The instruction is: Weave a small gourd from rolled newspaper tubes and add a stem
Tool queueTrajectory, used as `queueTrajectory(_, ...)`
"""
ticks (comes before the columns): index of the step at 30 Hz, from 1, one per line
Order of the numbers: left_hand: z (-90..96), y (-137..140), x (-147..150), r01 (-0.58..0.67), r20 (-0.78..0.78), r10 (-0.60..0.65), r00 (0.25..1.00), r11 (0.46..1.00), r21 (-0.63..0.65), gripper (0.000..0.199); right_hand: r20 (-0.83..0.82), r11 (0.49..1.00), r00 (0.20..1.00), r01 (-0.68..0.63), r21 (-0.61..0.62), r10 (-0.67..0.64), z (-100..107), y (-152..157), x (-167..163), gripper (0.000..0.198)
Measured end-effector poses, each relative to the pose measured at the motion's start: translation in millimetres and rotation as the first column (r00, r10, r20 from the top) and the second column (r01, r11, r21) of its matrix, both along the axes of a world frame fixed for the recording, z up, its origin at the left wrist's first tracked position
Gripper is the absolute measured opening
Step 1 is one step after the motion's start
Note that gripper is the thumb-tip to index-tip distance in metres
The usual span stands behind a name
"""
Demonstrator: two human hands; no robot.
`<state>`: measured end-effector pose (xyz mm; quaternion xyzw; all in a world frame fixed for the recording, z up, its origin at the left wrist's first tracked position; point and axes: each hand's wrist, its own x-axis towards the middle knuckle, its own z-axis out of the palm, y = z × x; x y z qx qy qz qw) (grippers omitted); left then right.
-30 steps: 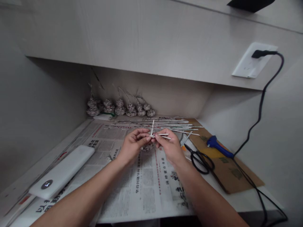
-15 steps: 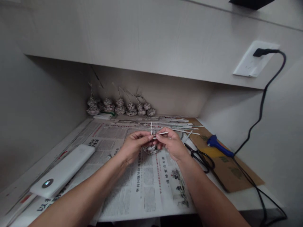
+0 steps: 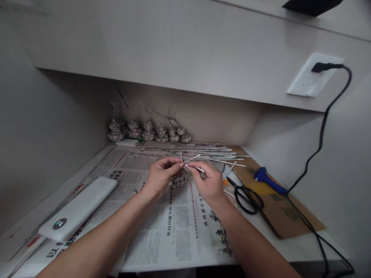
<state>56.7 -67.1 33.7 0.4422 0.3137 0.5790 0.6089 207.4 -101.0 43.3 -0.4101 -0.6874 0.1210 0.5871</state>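
Between my hands is a small round woven paper piece (image 3: 177,180), made of dark-and-white printed strips, with thin paper ends sticking up from its top. My left hand (image 3: 164,173) pinches the top of the piece, thumb against fingers, where the strips meet. In the fingers of my right hand (image 3: 207,178) is a white paper strip (image 3: 199,168), pinched close to the left fingertips. Another paper end (image 3: 193,158) slants up to the right between the hands. The fingers partly cover the upper side of the woven piece.
Several woven paper gourds (image 3: 148,131) stand along the back wall. Before them lies a pile of paper strips (image 3: 188,151). Black scissors (image 3: 246,197) and a blue glue gun (image 3: 269,181) lie right, by cardboard (image 3: 282,216). A white power bank (image 3: 79,208) rests left on newspaper (image 3: 156,239).
My right hand has turned and lowered, bringing its strip to point down to the right. The woven piece has shifted slightly left, and another paper end now slants upward.
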Motion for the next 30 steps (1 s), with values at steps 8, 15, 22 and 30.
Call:
queueTrajectory(8, 4.6, 1.8, -3.2, -0.007, -0.052, 0.007, 0.999, 1.000, -0.013, 0.029, 0.245, 0.978, 0.966, 0.036, 0.205, -0.087, 15.1, -0.2, 18.2, 0.009)
queueTrajectory(15, 5.1, 3.9, -4.3, 0.034, -0.036, -0.035, 0.999, 0.998, -0.048, 0.032, 0.398, 0.980, 0.917, -0.055, 0.190, -0.026, 10.8, 5.5, 21.6, 0.009)
queueTrajectory(22, 10.0, -2.8, -5.9, 0.044, -0.254, -0.009, 0.967, 0.991, 0.130, 0.022, 0.338, 0.976, 0.941, -0.053, 0.213, -0.023, 9.2, -0.1, 16.7, 0.001)
queueTrajectory(30, 8.6, -5.6, -6.0, 0.096, -0.416, 0.004, 0.909, 0.971, 0.220, 0.015, 0.162, 0.998, 0.986, 0.052, -0.047, -0.044, 7.7, -4.1, 9.0, 0.011)
